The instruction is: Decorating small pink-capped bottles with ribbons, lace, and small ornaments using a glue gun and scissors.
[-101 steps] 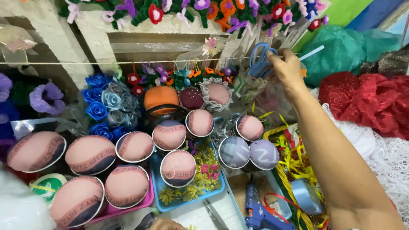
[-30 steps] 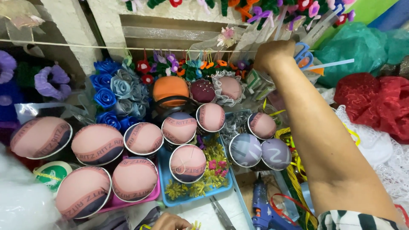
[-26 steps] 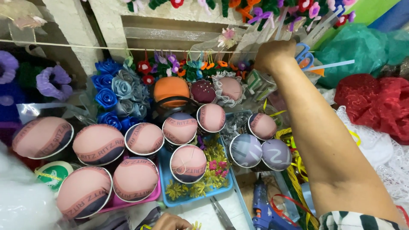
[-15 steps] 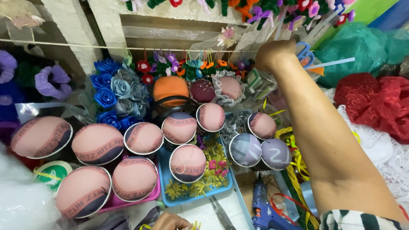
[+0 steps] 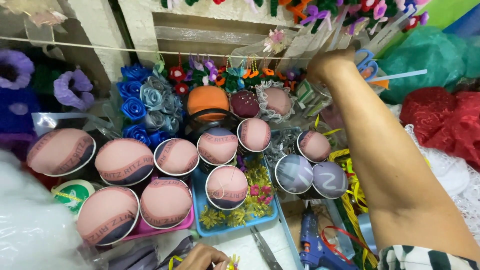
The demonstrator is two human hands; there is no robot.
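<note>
Up at the back of the crowded bench (image 5: 250,247), the right hand (image 5: 330,65) reaches with its grip closed around blue-handled scissors (image 5: 366,65), held beside a cluster of clear bags and just under the row of small felt flowers (image 5: 215,72). Down at the bottom edge, the left hand (image 5: 200,257) pinches what seems to be a tiny yellow-and-pink flower (image 5: 232,261), though it is mostly cut off. Between them sit round padded cushions (image 5: 125,161), a blue tray (image 5: 200,192) and a blue glue gun (image 5: 314,245).
</note>
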